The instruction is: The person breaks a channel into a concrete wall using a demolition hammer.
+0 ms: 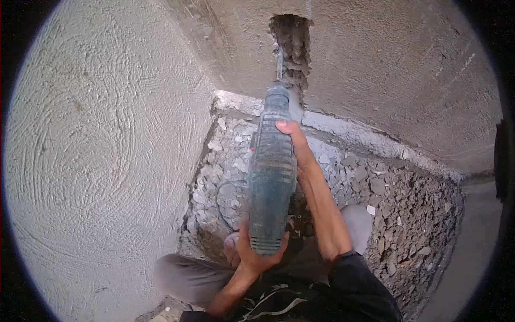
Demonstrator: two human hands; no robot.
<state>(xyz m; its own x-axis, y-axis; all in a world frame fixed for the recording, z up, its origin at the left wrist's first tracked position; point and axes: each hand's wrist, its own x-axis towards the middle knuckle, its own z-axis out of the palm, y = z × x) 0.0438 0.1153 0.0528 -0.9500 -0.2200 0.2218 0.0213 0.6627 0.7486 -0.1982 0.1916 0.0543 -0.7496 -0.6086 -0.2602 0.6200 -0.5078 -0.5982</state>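
Observation:
A dusty dark green rotary hammer (272, 182) points away from me, its chisel bit (280, 65) reaching into a rough slot (296, 51) cut in the wall. My right hand (289, 130) is closed around the front of the body from the right side, thumb on top. At the back end, my left hand (257, 258) wraps the rear of the tool, fingers and thumb showing on either side; its palm is partly hidden beneath the housing.
A plastered wall (107, 150) with swirled texture rises on the left and meets the chiselled wall (375, 70). Broken rubble (397, 214) covers the ground between my legs and the walls. A thin cable (219, 201) loops left of the tool. My knees (185, 276) are bent close by.

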